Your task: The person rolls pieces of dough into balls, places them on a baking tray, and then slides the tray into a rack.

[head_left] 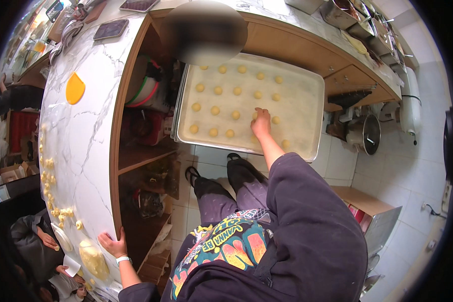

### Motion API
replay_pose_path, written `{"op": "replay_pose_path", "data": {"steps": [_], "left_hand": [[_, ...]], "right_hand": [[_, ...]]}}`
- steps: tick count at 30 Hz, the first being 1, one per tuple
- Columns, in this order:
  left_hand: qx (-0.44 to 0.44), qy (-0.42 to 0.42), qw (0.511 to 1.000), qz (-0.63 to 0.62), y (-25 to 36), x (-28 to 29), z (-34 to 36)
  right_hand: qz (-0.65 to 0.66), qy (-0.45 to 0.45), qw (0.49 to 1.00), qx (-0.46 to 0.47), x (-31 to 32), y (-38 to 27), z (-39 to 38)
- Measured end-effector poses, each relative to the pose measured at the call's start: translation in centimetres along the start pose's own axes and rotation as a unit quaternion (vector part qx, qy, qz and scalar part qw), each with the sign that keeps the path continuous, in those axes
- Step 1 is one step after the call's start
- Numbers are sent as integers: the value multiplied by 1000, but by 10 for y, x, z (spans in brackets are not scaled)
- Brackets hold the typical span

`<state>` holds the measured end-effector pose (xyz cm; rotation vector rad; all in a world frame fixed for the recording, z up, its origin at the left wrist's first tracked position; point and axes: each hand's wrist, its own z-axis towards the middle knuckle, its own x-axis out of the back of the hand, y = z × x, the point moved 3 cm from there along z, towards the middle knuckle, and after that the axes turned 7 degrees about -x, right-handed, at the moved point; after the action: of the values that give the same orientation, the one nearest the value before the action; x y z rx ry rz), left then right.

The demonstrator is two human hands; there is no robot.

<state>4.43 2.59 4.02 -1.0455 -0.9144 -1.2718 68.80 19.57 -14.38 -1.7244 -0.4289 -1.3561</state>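
A large metal baking tray [301,126], lined with pale paper, carries rows of small round yellow dough balls [235,115]. Over the tray's right half, the fingers of my right hand [261,124] curl closed around one dough ball in the third row. Part of that ball shows at the fingers' left side, and the hand covers the rest. My left hand [115,245] rests on the edge of the marble counter [93,166], fingers apart and holding nothing. Close to it on the counter lies a flat mass of yellow dough [94,258].
Loose dough pieces [49,183] line the counter's far left edge. An orange scraper [75,89] and a phone [111,30] lie farther up. Open wooden shelves [143,163] stand under the counter. Two people's hands [48,238] work at lower left. Metal containers [340,14] sit at upper right.
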Motion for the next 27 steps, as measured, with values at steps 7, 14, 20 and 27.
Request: {"op": "replay_pose_path", "data": {"steps": [7, 14, 20, 27], "left_hand": [[-12, 2, 1000, 25, -4, -4, -7], [-35, 18, 998, 38, -12, -7, -12], [1, -29, 999, 41, -20, -13, -16], [-5, -11, 993, 120, -37, -23, -40]], "right_hand": [[68, -80, 994, -7, -2, -1, -1], [72, 30, 997, -8, 17, -14, 58], [30, -71, 997, -18, -1, -6, 85], [60, -30, 998, -21, 10, -25, 95]]}}
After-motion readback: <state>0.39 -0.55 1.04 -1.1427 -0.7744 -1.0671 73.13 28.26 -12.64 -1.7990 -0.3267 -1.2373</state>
